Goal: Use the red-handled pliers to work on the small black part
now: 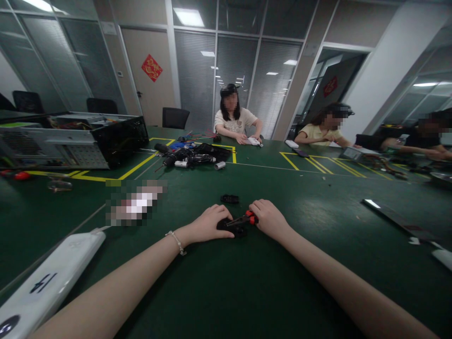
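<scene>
My left hand (209,224) lies curled over a small black part (231,228) on the green table (247,282), fingers closed on it. My right hand (267,218) is closed around a red-and-black tool (247,218) whose tip meets the black part. Another small black piece (230,198) lies on the table just beyond my hands, touched by neither. A beaded bracelet (176,242) is on my left wrist.
A white device (49,282) lies near left. An open computer case (70,141) stands far left, and a pile of tools and cables (192,155) lies mid-table. Three people sit along the far and right sides. A dark flat panel (399,217) rests at right.
</scene>
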A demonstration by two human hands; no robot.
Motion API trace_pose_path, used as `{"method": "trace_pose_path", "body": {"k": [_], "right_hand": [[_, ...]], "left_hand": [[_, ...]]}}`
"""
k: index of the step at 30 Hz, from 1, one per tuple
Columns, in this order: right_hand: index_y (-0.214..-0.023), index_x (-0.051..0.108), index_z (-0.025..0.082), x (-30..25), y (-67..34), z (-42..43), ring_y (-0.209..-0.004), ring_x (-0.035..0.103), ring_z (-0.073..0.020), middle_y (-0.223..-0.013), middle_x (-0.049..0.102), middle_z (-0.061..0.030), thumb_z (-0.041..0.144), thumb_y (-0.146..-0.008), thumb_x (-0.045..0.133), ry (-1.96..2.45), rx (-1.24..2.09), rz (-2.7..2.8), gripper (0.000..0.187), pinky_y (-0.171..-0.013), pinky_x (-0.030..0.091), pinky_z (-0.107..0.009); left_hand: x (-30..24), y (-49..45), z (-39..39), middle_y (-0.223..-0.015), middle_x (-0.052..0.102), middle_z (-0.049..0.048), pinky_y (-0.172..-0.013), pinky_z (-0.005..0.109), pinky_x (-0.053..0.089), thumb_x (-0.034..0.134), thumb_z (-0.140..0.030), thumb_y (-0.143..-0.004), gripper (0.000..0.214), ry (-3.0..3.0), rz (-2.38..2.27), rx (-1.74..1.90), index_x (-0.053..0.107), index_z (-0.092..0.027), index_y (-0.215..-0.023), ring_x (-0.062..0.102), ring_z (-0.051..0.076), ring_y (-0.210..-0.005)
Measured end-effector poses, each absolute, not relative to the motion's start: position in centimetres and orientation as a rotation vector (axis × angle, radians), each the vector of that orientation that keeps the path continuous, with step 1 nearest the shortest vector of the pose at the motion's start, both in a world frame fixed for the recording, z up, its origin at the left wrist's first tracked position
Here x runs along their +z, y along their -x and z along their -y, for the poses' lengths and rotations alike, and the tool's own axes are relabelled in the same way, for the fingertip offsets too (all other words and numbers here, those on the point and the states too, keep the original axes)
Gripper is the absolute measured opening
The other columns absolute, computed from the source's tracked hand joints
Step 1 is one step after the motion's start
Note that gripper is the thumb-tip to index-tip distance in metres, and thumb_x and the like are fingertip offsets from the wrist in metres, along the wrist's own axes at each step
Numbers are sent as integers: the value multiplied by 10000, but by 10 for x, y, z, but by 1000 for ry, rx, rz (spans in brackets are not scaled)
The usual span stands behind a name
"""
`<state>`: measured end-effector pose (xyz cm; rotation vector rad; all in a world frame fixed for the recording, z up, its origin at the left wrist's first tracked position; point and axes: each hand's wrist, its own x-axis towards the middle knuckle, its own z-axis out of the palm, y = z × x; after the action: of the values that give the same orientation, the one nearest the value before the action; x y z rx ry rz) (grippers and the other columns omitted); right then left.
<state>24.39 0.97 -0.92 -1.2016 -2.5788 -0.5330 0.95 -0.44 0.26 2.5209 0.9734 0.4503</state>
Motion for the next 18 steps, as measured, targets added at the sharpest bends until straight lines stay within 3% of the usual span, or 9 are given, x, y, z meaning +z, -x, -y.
{"method": "trace_pose_path", "body": {"k": [18], "right_hand": [[-871, 555, 129, -10, -244, -9, -794, 465, -185, -858, 558, -78, 63, -654, 483, 1241, -541, 2570, 238, -726, 340, -286]], "left_hand": [[2, -9, 4, -982, 488, 25, -783, 312, 355, 562, -480, -736, 348, -2509, -965, 471, 511, -203, -939, 434, 201, -917]]}}
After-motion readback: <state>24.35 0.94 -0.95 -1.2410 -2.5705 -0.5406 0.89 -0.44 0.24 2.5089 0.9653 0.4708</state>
